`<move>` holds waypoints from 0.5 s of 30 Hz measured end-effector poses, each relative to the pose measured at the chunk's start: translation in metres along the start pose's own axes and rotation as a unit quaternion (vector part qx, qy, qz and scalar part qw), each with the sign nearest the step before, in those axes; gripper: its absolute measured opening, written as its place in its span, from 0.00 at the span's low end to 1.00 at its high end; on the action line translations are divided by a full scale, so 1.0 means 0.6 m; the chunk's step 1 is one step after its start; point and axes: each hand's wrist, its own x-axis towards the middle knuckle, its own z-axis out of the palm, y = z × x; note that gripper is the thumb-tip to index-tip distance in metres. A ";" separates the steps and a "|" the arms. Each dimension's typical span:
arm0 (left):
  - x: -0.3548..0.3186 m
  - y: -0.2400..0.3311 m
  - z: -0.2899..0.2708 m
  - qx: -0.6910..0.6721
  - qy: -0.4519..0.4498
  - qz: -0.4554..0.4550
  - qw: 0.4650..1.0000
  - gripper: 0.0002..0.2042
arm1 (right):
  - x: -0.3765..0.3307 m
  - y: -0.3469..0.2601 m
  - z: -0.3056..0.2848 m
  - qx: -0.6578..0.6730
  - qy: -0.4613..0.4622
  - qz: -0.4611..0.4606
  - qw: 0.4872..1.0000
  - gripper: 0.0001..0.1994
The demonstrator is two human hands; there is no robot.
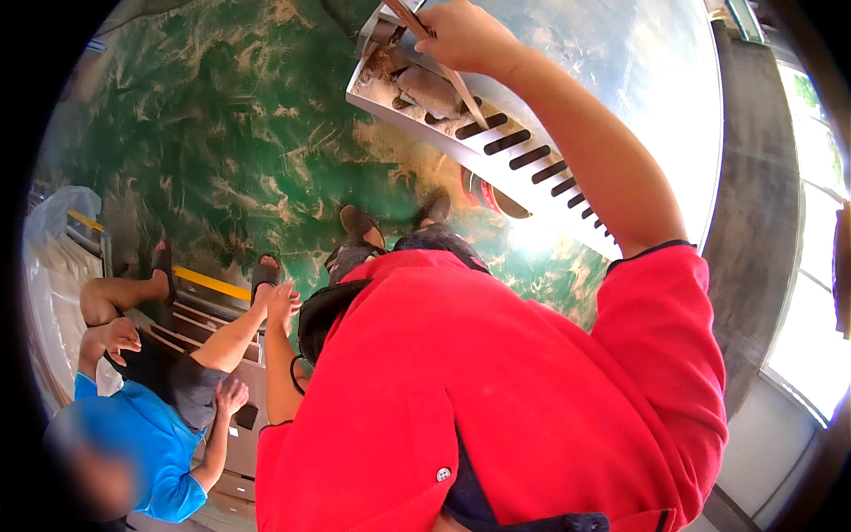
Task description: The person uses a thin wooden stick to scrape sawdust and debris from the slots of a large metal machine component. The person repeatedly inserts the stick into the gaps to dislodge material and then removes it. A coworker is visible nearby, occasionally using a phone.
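Note:
My right hand (468, 37) is closed around a narrow wooden strip (463, 91) at the near left corner of a white machine table (660, 133). The strip slants across a row of dark slots (507, 142) along the table's edge, and its upper end runs out of the picture. Beside the strip a rounded, dust-covered machine part (429, 91) sits among sawdust. Low at my left side, my left hand (283, 306) hangs with its fingers loosely curled. I see nothing in it, and it is apart from the table.
At lower left a co-worker in a blue shirt (160, 443) sits close to my left arm, legs stretched forward. Brown boxes or drawers (244, 448) and a yellow-edged rack (211, 284) are there. Sawdust covers the green floor (222, 133). A round red-rimmed object (496, 197) lies under the table.

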 end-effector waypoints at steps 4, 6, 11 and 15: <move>-0.005 -0.020 -0.005 -0.005 0.006 -0.027 1.000 0.20 | 0.001 -0.039 -0.046 0.026 0.133 -0.041 0.990 0.12; -0.003 -0.017 -0.006 0.011 0.006 -0.027 1.000 0.20 | -0.005 -0.034 -0.058 0.042 0.102 -0.036 0.993 0.12; -0.009 -0.001 -0.002 -0.008 0.014 -0.028 0.999 0.20 | 0.007 0.022 0.008 0.054 0.090 -0.015 0.994 0.13; -0.008 -0.041 -0.004 -0.005 0.019 -0.018 1.000 0.19 | 0.035 -0.045 -0.071 0.103 0.238 -0.148 0.954 0.10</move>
